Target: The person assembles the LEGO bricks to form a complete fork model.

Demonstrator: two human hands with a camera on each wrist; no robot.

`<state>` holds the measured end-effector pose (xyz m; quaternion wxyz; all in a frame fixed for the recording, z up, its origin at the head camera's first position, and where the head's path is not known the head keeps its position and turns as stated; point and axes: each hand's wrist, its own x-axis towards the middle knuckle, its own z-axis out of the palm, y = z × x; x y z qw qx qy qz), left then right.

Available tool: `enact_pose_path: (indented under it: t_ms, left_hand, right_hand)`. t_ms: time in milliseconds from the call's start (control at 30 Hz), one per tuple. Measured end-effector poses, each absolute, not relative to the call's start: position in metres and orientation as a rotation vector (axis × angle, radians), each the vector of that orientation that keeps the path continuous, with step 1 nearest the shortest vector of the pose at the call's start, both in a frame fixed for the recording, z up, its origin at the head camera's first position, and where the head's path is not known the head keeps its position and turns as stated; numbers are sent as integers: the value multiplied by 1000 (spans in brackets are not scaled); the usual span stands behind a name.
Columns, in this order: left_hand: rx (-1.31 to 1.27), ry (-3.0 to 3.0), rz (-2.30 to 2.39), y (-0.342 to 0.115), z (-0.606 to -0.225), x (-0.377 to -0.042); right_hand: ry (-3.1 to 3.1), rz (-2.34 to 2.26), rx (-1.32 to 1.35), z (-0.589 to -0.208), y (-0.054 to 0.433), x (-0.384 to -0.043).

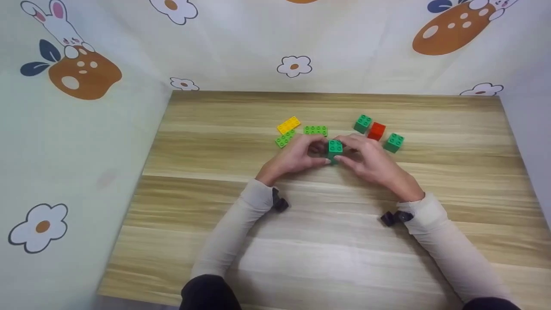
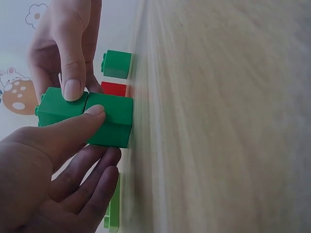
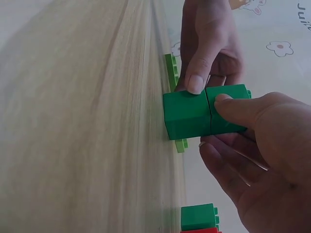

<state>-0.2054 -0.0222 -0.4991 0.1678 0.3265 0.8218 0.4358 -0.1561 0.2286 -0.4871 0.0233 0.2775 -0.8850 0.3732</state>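
Two dark green toy bricks are stacked upright in the middle of the table, between both hands. My left hand (image 1: 299, 155) pinches the lower green brick (image 2: 114, 119), its thumb on the near face. My right hand (image 1: 370, 159) pinches the upper green brick (image 3: 228, 107) from the other side. A thin seam shows between the two bricks in both wrist views. Studs face up on the top brick (image 1: 335, 145). The far fingers of each hand are partly hidden behind the stack.
Behind the left hand lie a yellow flat brick (image 1: 288, 125) and two light green flat bricks, one (image 1: 315, 130) nearer the stack. Beyond the right hand stand a red brick (image 1: 377, 131) and two dark green bricks, one (image 1: 394, 142) farthest right. A patterned wall covering (image 1: 241, 47) borders the table.
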Motion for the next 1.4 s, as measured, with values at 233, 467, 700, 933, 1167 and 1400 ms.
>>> enact_pose_path:
  t_ms: [233,467,700,933,1167,1400]
  left_hand:
    - [945,2338,1244,-22,-499,-204]
    - [924,2309,1279,-24,-500,-205]
    - [942,2311,1273,-23,-499,-204]
    - [975,2347,1214,-22,-497,-203]
    - [1002,2412,1118,-19,-492,-200]
    - [955,2409,1083,-17,-489,-197]
  right_hand:
    - [-2754,1155,861,-487,228,-156]
    - [-2744,1152,859,-487,229,-156]
    - [-2768,1129,846,-487,229,-155]
    - [-2806,1167,848,-486,232,-159]
    - [-2777,1217,889,-486,236,-165]
    - [-2744,1258,869,-491,237,-165]
